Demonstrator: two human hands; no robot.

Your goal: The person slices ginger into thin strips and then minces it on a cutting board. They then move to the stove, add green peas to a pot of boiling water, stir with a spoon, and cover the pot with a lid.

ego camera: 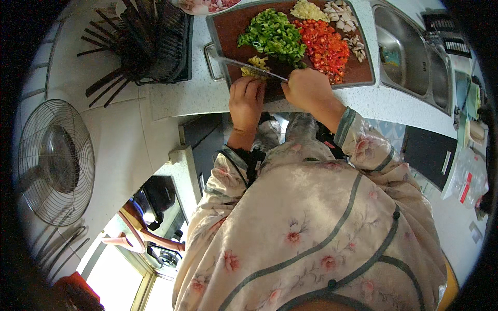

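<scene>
My right hand [311, 87] grips a kitchen knife [253, 68], whose blade points left across a small pile of pale yellow cut pieces [255, 64], perhaps ginger. Against the near side of that pile rest the bent fingers of my left hand [247, 99]. Both hands are at the near edge of a brown cutting board [229, 33] with a metal handle at its left. Chopped green peppers [272, 37] lie beyond the blade, with chopped red chillies [325, 48] to their right. Minced garlic [309, 10] and white diced pieces [341, 15] sit at the far side.
A dark rack with chopsticks [155, 50] stands left of the board, near a plate of raw meat [210, 6]. To the right is a steel sink [400, 50]. A wire-guarded fan [58, 161] is at the far left. The speckled counter's edge [412, 116] runs before me.
</scene>
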